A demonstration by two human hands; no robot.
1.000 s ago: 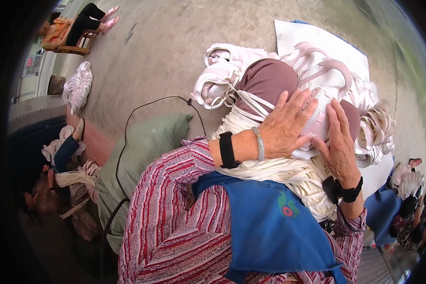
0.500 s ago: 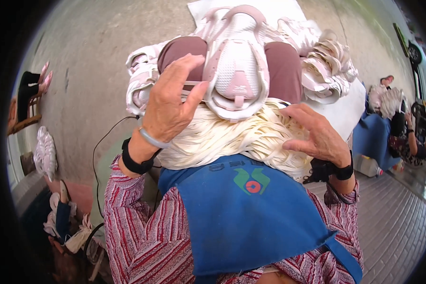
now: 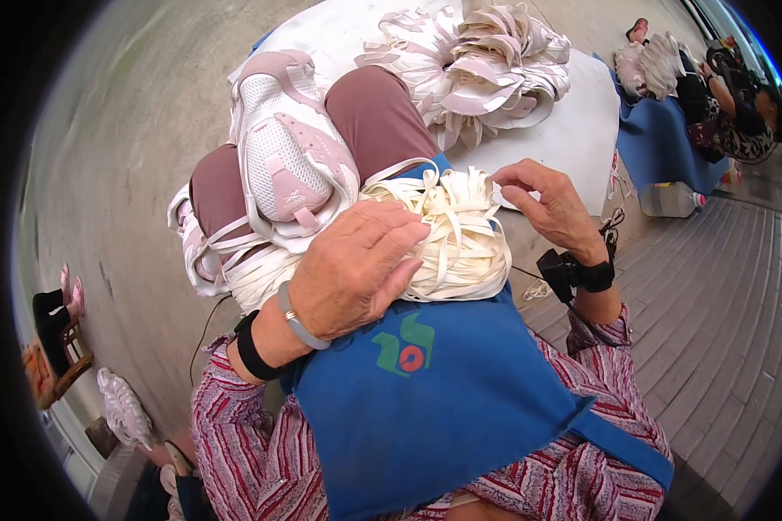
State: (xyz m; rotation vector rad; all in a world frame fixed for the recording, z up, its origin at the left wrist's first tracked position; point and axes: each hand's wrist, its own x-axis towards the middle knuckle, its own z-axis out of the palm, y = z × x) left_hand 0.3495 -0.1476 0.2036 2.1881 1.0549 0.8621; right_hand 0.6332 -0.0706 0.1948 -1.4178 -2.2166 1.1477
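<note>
Concrete floor [image 3: 130,191] forms the background; cream laces [image 3: 462,252] lie bundled against your blue apron [image 3: 434,399], likely light, limp, tangle-prone: grasp single strands uppermost. Your left hand [image 3: 347,273] covers some, fingers together, pinch indeterminable; your right hand [image 3: 552,210], thumb parted, curves beside them.

Hands [image 3: 347,269] at cream laces [image 3: 460,247] (heaped), pink-white shoe [image 3: 288,169], blue apron [image 3: 426,412]

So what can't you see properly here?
All in the head view:
- Left hand: its palm is hidden by its own back.
- Cream shoelaces: some are covered by that hand.
- White-and-pink shoe upper: its underside is hidden by its own top.
- Seated person, far left: upper body partly cut off by the dark fisheye rim.
</note>
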